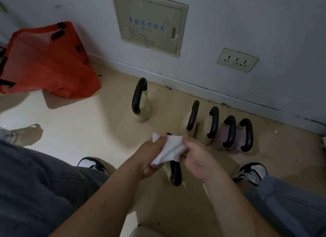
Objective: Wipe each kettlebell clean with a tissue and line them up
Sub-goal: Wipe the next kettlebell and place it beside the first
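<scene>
A white tissue [172, 150] is held between my left hand [151, 155] and my right hand [195, 159], stretched above the floor. Directly beneath them stands a cream kettlebell [174, 175] with a black handle, mostly hidden by the hands. Several kettlebells stand in a row near the wall: two cream ones [189, 121] [210, 125] and two mauve ones [227, 133] [244, 135]. A taller cream kettlebell [141, 102] stands apart to the left.
An orange bag [45, 61] slumps against the wall at left. My two shoes [92, 163] [250, 171] flank the near kettlebell. The wall carries a panel box [150, 23] and a socket [237, 60]. A cream object [146, 231] sits at the bottom edge.
</scene>
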Demonstrator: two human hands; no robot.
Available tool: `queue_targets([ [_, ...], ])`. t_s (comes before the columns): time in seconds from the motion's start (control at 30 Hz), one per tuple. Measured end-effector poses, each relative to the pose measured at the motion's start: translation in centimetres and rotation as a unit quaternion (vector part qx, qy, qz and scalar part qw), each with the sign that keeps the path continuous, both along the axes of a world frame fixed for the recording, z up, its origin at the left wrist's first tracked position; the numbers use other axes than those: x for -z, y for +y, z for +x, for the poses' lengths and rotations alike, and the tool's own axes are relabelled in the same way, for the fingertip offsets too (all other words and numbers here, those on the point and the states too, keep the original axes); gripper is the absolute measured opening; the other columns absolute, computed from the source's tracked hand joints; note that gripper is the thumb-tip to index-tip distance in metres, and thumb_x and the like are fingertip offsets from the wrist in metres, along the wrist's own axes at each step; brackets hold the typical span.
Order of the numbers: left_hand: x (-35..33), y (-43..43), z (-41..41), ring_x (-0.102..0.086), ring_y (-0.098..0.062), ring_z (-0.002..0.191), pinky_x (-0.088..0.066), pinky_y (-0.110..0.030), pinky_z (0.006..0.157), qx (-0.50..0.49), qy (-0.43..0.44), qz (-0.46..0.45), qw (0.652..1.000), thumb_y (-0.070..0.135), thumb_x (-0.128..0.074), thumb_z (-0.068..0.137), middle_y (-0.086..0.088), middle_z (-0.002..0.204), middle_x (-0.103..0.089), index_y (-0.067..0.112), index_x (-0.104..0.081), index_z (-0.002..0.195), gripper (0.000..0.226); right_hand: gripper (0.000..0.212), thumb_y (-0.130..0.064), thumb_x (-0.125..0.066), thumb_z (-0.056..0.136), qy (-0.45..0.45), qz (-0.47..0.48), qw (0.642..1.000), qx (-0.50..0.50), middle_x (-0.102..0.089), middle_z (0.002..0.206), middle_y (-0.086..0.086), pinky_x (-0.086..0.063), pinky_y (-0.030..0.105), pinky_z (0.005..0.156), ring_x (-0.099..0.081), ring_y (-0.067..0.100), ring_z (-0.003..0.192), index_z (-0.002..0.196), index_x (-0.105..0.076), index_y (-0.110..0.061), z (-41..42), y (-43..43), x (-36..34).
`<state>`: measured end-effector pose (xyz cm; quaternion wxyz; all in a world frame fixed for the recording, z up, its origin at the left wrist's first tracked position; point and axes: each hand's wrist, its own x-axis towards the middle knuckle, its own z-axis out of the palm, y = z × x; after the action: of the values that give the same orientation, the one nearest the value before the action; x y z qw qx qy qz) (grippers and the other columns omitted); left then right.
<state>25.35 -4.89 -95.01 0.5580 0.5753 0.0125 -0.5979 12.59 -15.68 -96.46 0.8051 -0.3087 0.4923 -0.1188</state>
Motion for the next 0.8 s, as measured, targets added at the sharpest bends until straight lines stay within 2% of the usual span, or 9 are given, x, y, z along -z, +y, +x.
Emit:
queue_targets([
  [0.1, 1.0, -0.1, -0.2, -0.033, -0.014, 0.036, -0.023, -0.017, 0.033, 0.046, -0.036, 0.05, 0.997, 0.05, -0.048, 0.102, -0.006, 0.052, -0.049, 0.0, -0.057, 0.112, 0.052, 0.028, -0.034, -0.058, 0.104, 0.054, -0.021, 0.998, 0.005, -0.078, 0.113, 0.011, -0.063, 0.042, 0.082, -0.076, 0.03, 0.101, 0.122, -0.067, -0.015, 0.4, 0.3, 0.6],
  [0.2, 1.9, -0.3, -0.1, -0.035, -0.014, 0.038, -0.025, -0.018, 0.036, 0.046, -0.058, 0.058, 0.996, 0.048, -0.049, 0.102, -0.005, 0.053, -0.05, 0.002, -0.06, 0.111, 0.048, 0.036, -0.049, -0.056, 0.103, 0.132, -0.09, 0.986, -0.039, -0.076, 0.113, 0.004, -0.06, 0.039, 0.087, -0.073, 0.026, 0.101, 0.124, -0.068, -0.023, 0.8, 0.3, 1.2],
  [0.27, 1.9, -0.4, 0.3, -0.052, -0.016, 0.049, -0.037, -0.023, 0.042, 0.034, -0.055, 0.035, 0.997, 0.045, -0.052, 0.102, -0.007, 0.067, -0.065, 0.003, -0.064, 0.115, 0.045, 0.044, -0.059, -0.05, 0.101, 0.194, -0.122, 0.967, -0.108, -0.073, 0.1, 0.0, -0.056, 0.032, 0.074, -0.069, 0.021, 0.09, 0.119, -0.067, -0.022, 0.9, 0.0, 1.2],
  [0.33, 2.2, -0.4, 1.0, -0.07, -0.021, 0.079, -0.053, -0.031, 0.061, 0.004, -0.057, 0.029, 0.998, 0.042, -0.051, 0.103, -0.01, 0.097, -0.075, 0.006, -0.066, 0.116, 0.042, 0.05, -0.068, -0.041, 0.1, 0.246, -0.125, 0.945, -0.173, -0.063, 0.069, -0.003, -0.043, 0.023, 0.051, -0.056, 0.015, 0.059, 0.108, -0.066, -0.025, 0.6, -0.1, 1.2],
  [0.43, 2.7, -0.9, 3.1, -0.069, -0.029, 0.1, -0.058, -0.04, 0.08, -0.115, -0.087, 0.082, 0.986, 0.036, -0.043, 0.106, -0.016, 0.113, -0.071, 0.005, -0.063, 0.12, 0.04, 0.06, -0.065, -0.037, 0.103, 0.263, -0.145, 0.942, -0.152, -0.047, 0.049, 0.001, -0.026, 0.019, 0.039, -0.034, 0.012, 0.034, 0.096, -0.067, -0.014, -0.2, -0.3, 2.2],
  [0.53, 2.7, -1.4, 5.1, -0.062, -0.03, 0.102, -0.05, -0.039, 0.089, -0.065, -0.34, 0.207, 0.915, 0.036, -0.034, 0.107, -0.016, 0.114, -0.066, 0.004, -0.062, 0.123, 0.046, 0.044, -0.054, -0.042, 0.106, 0.256, -0.172, 0.945, -0.111, -0.06, 0.071, 0.004, -0.039, 0.023, 0.045, -0.05, 0.013, 0.048, 0.111, -0.067, -0.018, -0.2, -0.3, 3.0],
  [0.63, 3.1, -2.0, 4.3, -0.053, -0.038, 0.114, -0.042, -0.046, 0.099, 0.068, -0.608, 0.185, 0.769, 0.019, -0.034, 0.107, -0.019, 0.116, -0.061, 0.004, -0.06, 0.117, 0.032, 0.023, -0.042, -0.058, 0.101, 0.211, -0.155, 0.95, -0.168, -0.073, 0.105, -0.003, -0.059, 0.041, 0.087, -0.068, 0.019, 0.095, 0.119, -0.068, -0.033, 0.4, -0.3, 3.8],
  [0.73, 5.2, -2.8, 0.5, -0.043, -0.039, 0.134, -0.037, -0.044, 0.11, 0.168, -0.614, 0.064, 0.769, 0.01, -0.043, 0.102, -0.02, 0.144, -0.047, 0.003, -0.046, 0.141, 0.039, 0.018, -0.039, -0.063, 0.096, 0.194, -0.119, 0.944, -0.24, -0.073, 0.113, -0.014, -0.052, 0.049, 0.1, -0.065, 0.016, 0.111, 0.109, -0.071, -0.048, 0.6, 0.0, 4.2],
  [0.8, 6.6, -2.7, -2.2, -0.001, -0.024, 0.155, -0.007, -0.034, 0.126, 0.274, -0.558, 0.037, 0.782, 0.022, -0.038, 0.107, -0.008, 0.168, -0.003, 0.013, -0.015, 0.159, 0.058, 0.031, -0.031, -0.056, 0.097, 0.179, -0.089, 0.95, -0.239, -0.075, 0.112, -0.016, -0.053, 0.047, 0.097, -0.065, 0.013, 0.111, 0.109, -0.069, -0.057, 0.1, 0.4, 4.5],
])
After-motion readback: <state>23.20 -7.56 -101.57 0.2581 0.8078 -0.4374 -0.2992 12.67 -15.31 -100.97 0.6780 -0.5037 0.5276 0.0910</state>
